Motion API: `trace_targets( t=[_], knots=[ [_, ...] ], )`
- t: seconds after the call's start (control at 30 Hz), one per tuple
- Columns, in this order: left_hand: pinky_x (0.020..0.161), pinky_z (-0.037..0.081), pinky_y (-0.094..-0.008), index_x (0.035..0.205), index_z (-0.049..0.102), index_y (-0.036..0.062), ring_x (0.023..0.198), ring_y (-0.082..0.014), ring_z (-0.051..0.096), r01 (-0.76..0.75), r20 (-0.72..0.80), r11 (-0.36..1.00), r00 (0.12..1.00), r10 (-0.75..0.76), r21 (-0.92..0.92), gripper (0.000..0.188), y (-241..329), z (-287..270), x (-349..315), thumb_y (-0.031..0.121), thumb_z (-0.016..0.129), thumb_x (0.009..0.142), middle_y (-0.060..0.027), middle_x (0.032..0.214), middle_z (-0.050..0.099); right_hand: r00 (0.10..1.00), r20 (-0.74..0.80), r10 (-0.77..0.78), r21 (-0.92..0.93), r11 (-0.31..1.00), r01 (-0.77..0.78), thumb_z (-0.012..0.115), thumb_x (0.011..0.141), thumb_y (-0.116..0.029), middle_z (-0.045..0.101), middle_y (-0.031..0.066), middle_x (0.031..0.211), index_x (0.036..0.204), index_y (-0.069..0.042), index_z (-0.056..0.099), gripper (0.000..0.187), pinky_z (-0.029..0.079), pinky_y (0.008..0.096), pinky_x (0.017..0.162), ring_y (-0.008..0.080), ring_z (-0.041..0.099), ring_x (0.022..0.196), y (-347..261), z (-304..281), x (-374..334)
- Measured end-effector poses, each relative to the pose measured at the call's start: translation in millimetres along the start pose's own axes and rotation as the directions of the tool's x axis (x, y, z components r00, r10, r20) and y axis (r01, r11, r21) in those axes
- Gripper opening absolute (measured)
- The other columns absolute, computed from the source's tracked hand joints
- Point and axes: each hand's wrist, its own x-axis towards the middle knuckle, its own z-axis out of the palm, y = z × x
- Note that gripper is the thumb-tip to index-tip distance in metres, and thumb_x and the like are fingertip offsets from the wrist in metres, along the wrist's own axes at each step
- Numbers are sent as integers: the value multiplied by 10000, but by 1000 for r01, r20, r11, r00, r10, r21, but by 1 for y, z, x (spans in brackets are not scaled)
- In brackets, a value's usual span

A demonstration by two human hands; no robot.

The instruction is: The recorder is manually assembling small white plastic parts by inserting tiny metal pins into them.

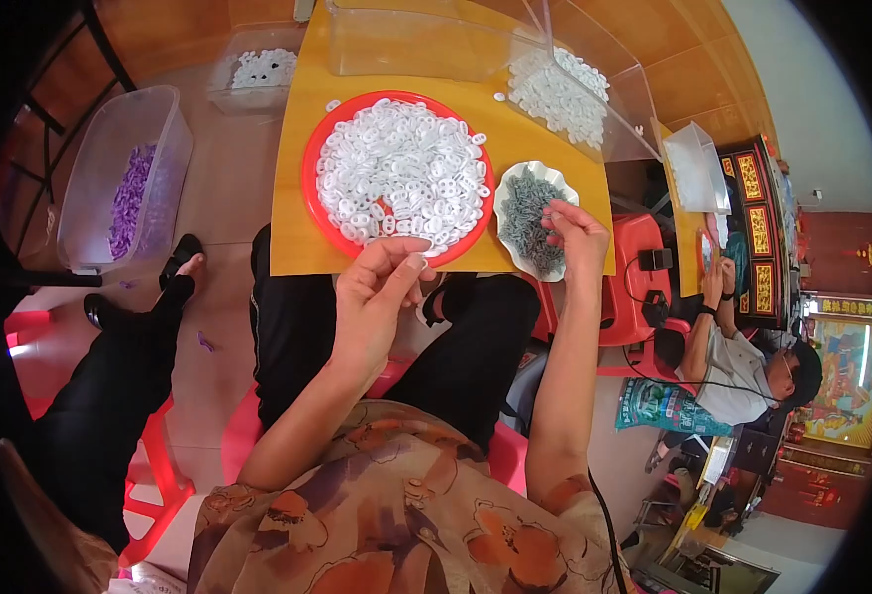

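My left hand [382, 289] is at the near edge of a red round tray [309, 188], its thumb and fingers pinching a small white piece [426, 260]. Heaped in the tray are many white oval pieces [396, 158] with holes through them. To the right, a white bowl with a wavy rim [502, 223] holds a pile of small thin grey parts [535, 203]; their exact kind is too small to tell. My right hand [580, 236] reaches over the bowl's right side, fingertips closed at the grey parts. Whatever is between those fingertips cannot be made out.
Both containers stand on a yellow tabletop [292, 233]. A clear bin of white pieces [560, 99] sits at the back right. On the floor to the left is a clear tub [174, 148] with purple pieces. People sit on both sides; red plastic stools [639, 287] stand nearby.
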Motion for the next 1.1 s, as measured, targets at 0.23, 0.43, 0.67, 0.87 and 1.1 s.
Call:
trace_targets(
  t=[0.23,0.43,0.67,0.87,1.1],
  knots=[
    [698,428,-220,1208,707,38,727,-49,558,6,-9,1000,1000,-5,14,196,-4,-5,2,120,642,1042,-32,926,722,996,-46,-72,-45,997,70,715,932,-22,799,76,1025,1144,-30,783,223,518,234,632,121,739,857,-4,5,-1],
    [716,443,-223,1239,699,38,751,-52,569,47,28,998,998,-48,30,218,-7,-3,1,105,635,1042,-39,947,726,988,-4,-155,-34,987,154,734,923,-27,800,73,1018,1169,-20,760,247,491,235,712,96,709,884,-31,21,-33],
    [715,463,-198,1352,626,63,766,-32,575,-31,67,999,997,30,20,307,2,0,2,74,619,1045,-17,972,729,933,296,-207,253,958,132,715,951,19,767,91,1014,1168,10,699,218,523,245,821,123,702,922,-83,98,-143],
    [750,482,-218,1400,571,41,802,-52,588,-113,96,993,989,108,42,355,9,1,1,59,609,1047,-26,976,714,915,367,-168,394,919,11,725,945,29,762,109,990,1148,34,686,207,596,288,812,150,720,886,-87,116,-157],
    [769,486,-219,1411,555,38,836,-54,598,-160,108,986,982,154,47,367,16,0,-3,49,608,1048,-22,968,702,904,393,-168,419,908,-13,720,949,31,763,111,982,1144,34,683,198,610,291,795,155,728,879,-92,119,-161]
  ],
)
